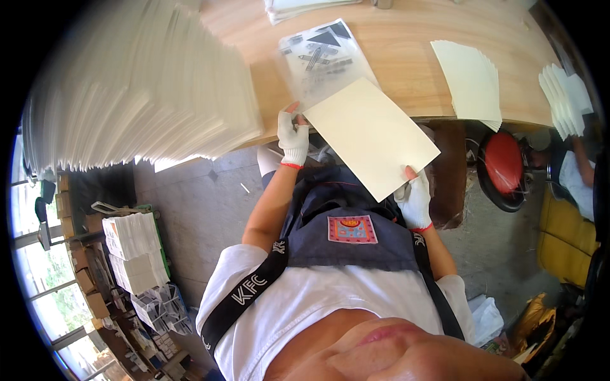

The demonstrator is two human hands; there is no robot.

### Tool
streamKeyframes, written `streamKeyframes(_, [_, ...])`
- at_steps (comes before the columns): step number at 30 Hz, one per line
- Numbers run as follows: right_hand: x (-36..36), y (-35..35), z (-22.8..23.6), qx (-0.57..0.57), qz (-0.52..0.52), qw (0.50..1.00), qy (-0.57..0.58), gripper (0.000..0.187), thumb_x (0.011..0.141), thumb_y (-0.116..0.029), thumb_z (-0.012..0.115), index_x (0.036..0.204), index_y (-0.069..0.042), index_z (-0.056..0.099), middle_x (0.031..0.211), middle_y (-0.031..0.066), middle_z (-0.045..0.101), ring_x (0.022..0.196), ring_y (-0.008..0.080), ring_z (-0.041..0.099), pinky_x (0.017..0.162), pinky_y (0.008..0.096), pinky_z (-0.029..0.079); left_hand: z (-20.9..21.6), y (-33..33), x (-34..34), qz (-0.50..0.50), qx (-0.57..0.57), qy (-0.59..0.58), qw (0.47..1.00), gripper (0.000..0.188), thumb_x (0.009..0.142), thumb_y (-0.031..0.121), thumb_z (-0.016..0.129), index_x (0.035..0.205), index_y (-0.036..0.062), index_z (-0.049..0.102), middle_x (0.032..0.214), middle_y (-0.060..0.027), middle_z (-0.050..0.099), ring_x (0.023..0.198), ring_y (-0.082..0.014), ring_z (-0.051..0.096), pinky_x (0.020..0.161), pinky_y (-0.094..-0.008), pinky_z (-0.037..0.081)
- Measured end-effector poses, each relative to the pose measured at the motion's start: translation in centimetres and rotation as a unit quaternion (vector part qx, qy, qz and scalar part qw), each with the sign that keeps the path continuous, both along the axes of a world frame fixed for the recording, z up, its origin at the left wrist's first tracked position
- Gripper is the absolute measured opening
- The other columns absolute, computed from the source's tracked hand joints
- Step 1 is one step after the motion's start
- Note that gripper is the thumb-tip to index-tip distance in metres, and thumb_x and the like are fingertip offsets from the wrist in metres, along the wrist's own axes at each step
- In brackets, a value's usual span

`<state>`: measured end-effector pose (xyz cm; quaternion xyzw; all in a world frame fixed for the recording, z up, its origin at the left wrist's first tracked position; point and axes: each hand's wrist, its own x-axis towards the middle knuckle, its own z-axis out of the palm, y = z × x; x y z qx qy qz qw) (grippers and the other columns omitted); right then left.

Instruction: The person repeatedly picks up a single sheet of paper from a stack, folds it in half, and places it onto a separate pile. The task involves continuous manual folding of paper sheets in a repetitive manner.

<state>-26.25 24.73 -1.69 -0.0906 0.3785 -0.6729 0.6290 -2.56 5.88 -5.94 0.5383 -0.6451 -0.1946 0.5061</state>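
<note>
A cream sheet of card or paper point(373, 136) is tilted in front of me, over the table's front edge and my lap. My right hand point(414, 198), in a white knit glove with bare fingertips, grips its lower right edge, thumb on top and fingers beneath. Beside the sheet's left corner is my left hand point(293, 138), in a matching glove. Its fingers are half curled with a gap between them; whether they touch the corner is unclear. Under the sheet's far end lies a clear plastic bag point(321, 60) with dark printing.
A tall stack of white sheets point(149, 89) covers the table's left side. On the wooden table point(400, 38), a fanned pile of cream sheets point(469, 82) lies to the right. A red stool point(502, 164) stands below, near another person at far right. Paper bundles point(135, 244) stand at left.
</note>
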Motion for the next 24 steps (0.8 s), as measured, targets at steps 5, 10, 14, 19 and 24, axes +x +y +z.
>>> streamKeyframes(5, [0.1,-0.7,1.0,0.045,-0.053,0.997,0.019,0.029,0.09,-0.013,0.048,0.117,-0.003,0.047,0.103,0.0075,0.058,0.085,0.0144,0.059,0.068,0.0251,0.049,0.1,0.4,-0.4,-0.069,-0.012,0.004,0.998,0.034,0.076,-0.009,0.048,0.105,0.0055,0.058,0.094,-0.0084,0.057,0.074,-0.0174,0.055,0.061,-0.0261,0.045])
streamKeyframes(10, [-8.3,0.1,-5.3,0.03,0.044,0.999,-0.002,0.04,0.082,-0.012,0.052,0.118,0.002,0.047,0.107,0.0129,0.059,0.096,0.0217,0.06,0.076,0.0304,0.052,2.0,-0.9,0.8,-0.058,0.009,-0.177,0.982,0.031,0.072,0.001,0.056,0.101,0.0119,0.06,0.098,-0.0082,0.059,0.089,-0.0276,0.055,0.074,-0.0356,0.045])
streamKeyframes(14, [-7.7,-0.6,-2.2,0.016,-0.004,0.996,0.089,0.046,0.082,-0.017,0.055,0.122,0.002,0.045,0.11,0.0158,0.059,0.095,0.0254,0.062,0.08,0.0347,0.052,4.0,-2.7,-0.4,-0.158,-0.089,-0.283,0.942,0.023,0.07,0.013,0.062,0.093,0.0154,0.063,0.096,-0.0039,0.058,0.092,-0.0278,0.053,0.078,-0.0377,0.045])
streamKeyframes(19, [-9.0,-1.1,-1.6,0.008,0.051,0.993,0.111,0.047,0.082,-0.016,0.054,0.123,0.004,0.043,0.112,0.0143,0.058,0.099,0.0234,0.06,0.082,0.0315,0.05,3.6,-4.9,-1.8,-0.213,-0.011,-0.422,0.881,0.025,0.068,0.013,0.061,0.092,0.0152,0.057,0.093,-0.004,0.057,0.094,-0.0242,0.053,0.079,-0.0367,0.046])
streamKeyframes(24, [-7.8,-0.2,-1.1,0.055,0.097,0.991,0.073,0.044,0.081,-0.021,0.057,0.115,0.005,0.047,0.087,0.0106,0.062,0.055,0.0103,0.057,0.043,0.0208,0.044,4.1,-6.0,-1.9,-0.227,0.031,-0.446,0.865,0.029,0.069,0.01,0.059,0.097,0.0145,0.055,0.098,-0.0051,0.056,0.095,-0.0248,0.053,0.079,-0.0371,0.047])
